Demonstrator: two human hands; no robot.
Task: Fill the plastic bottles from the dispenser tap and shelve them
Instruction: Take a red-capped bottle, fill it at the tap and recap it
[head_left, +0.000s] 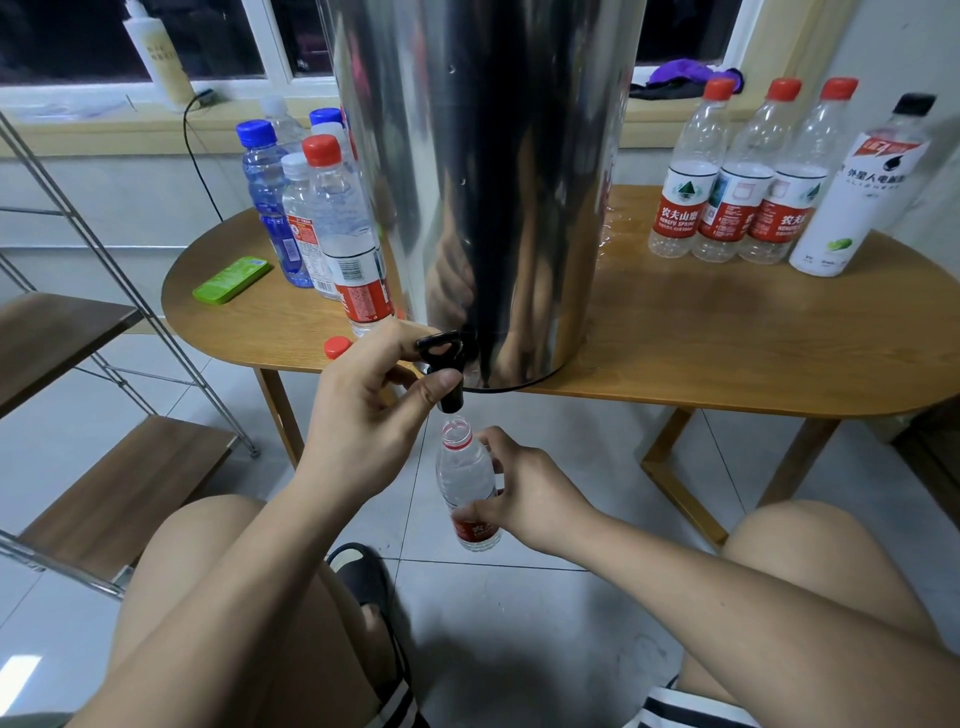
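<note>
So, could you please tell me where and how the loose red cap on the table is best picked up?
Pinch the red cap across its round side wall, coming from above and from the front edge of the table. It sits low and flat near that edge, and a red-label bottle stands close behind it.

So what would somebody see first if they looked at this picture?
The big shiny metal tank in the middle, standing at the front edge of the wooden table. Right under it, the left hand grips the black tap while the right hand holds an open bottle below the spout. A row of red-capped bottles stands on the table's right side.
</note>
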